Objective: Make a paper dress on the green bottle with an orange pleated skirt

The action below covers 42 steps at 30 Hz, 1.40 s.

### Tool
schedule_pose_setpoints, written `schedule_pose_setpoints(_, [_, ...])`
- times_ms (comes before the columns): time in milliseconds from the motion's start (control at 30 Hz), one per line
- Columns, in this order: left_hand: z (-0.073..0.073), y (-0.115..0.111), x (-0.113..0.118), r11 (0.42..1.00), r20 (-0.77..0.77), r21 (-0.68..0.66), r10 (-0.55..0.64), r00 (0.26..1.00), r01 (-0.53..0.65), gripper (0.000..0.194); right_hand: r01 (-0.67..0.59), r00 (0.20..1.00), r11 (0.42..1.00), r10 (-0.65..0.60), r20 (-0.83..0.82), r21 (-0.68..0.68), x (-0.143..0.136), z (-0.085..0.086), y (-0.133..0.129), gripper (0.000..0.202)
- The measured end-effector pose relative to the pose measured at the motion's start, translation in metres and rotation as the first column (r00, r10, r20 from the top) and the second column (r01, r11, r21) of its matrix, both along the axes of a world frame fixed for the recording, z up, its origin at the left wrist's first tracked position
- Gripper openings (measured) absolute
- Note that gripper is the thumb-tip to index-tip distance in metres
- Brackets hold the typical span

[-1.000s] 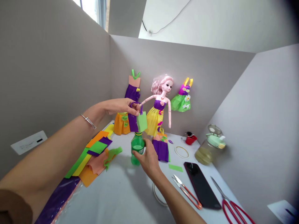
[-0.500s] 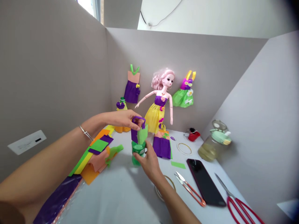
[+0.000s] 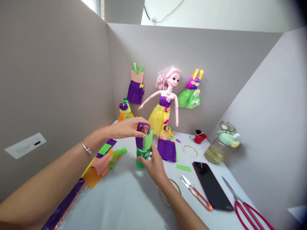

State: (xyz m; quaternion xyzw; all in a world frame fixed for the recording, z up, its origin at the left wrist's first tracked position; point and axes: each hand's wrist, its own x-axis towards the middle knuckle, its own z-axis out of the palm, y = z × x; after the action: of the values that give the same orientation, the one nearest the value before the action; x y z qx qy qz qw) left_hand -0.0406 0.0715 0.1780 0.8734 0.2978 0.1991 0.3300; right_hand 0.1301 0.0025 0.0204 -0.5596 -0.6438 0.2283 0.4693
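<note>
A green plastic bottle (image 3: 142, 154) stands upright on the table, with my right hand (image 3: 155, 166) closed around its side. Over its upper part sits a small purple and green doll top (image 3: 148, 140) with purple straps. My left hand (image 3: 129, 128) grips the top near its straps, fingers bent together; the fingertips are partly hidden behind the fabric. Just behind leans a doll (image 3: 158, 119) in a purple and yellow dress. A purple and peach doll outfit (image 3: 167, 150) lies to the right of the bottle.
Fabric scraps (image 3: 102, 164) lie at left. On the right are thread snips (image 3: 197, 194), a phone (image 3: 212, 187), red-handled scissors (image 3: 247, 207), a glass jar (image 3: 217, 150) and tape rolls (image 3: 190, 151). Two small dresses (image 3: 135, 91) hang on the back panel; a dressed bottle (image 3: 125, 110) stands left.
My left hand and the doll top have come down slightly, and the top covers more of the bottle. My right hand stays around the bottle. The view has shifted a little.
</note>
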Motion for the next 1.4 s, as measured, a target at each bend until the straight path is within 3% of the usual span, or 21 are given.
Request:
schedule_pose_setpoints(133, [-0.013,-0.007,-0.008,0.995,0.133,0.018,0.09,0.987,-0.093,0.055,-0.009,1.0,1.0,0.009,-0.009,-0.005,0.0,-0.001,0.001,0.052])
schedule_pose_setpoints(267, [-0.04,-0.013,-0.022,0.976,0.252,-0.184,0.159,0.954,-0.114,0.071,-0.015,1.0,1.0,0.015,-0.017,-0.013,0.0,-0.002,0.001,0.052])
schedule_pose_setpoints(367, [-0.054,-0.016,-0.025,0.953,0.299,-0.292,0.171,0.939,-0.08,0.068,-0.015,1.0,1.0,0.015,-0.018,-0.011,0.0,-0.002,0.001,0.051])
schedule_pose_setpoints(433, [-0.051,-0.017,-0.024,0.945,0.331,-0.323,0.157,0.931,-0.044,0.063,-0.014,1.0,1.0,0.014,-0.019,-0.01,0.0,-0.002,0.001,0.05])
schedule_pose_setpoints(633, [-0.025,-0.011,-0.011,0.963,0.28,-0.267,0.1,0.955,-0.022,0.06,-0.033,0.999,0.999,0.033,-0.031,-0.002,0.001,-0.002,0.002,0.053])
schedule_pose_setpoints(800, [-0.025,0.0,-0.004,0.973,0.27,-0.225,0.021,0.962,0.042,0.061,-0.112,0.993,0.994,0.112,-0.034,-0.005,0.005,0.003,-0.001,0.063])
schedule_pose_setpoints(933, [-0.023,0.002,-0.004,0.974,0.24,-0.219,-0.001,0.971,0.055,0.062,-0.204,0.977,0.979,0.204,-0.058,0.004,0.02,0.021,0.0,0.066])
schedule_pose_setpoints(1067, [-0.018,0.001,-0.004,0.987,0.175,-0.16,-0.007,0.985,0.036,0.063,-0.157,0.986,0.987,0.158,-0.05,0.024,0.04,0.051,0.005,0.056])
schedule_pose_setpoints(1267, [-0.019,0.006,0.002,0.993,0.16,-0.106,-0.036,0.987,0.053,0.063,-0.186,0.976,0.951,0.149,0.159,0.249,0.048,0.099,0.009,0.036])
schedule_pose_setpoints(1400, [-0.02,0.007,0.003,0.995,0.153,-0.089,-0.033,0.988,0.048,0.061,-0.247,0.938,0.927,0.156,0.31,0.282,0.043,0.113,0.012,0.027])
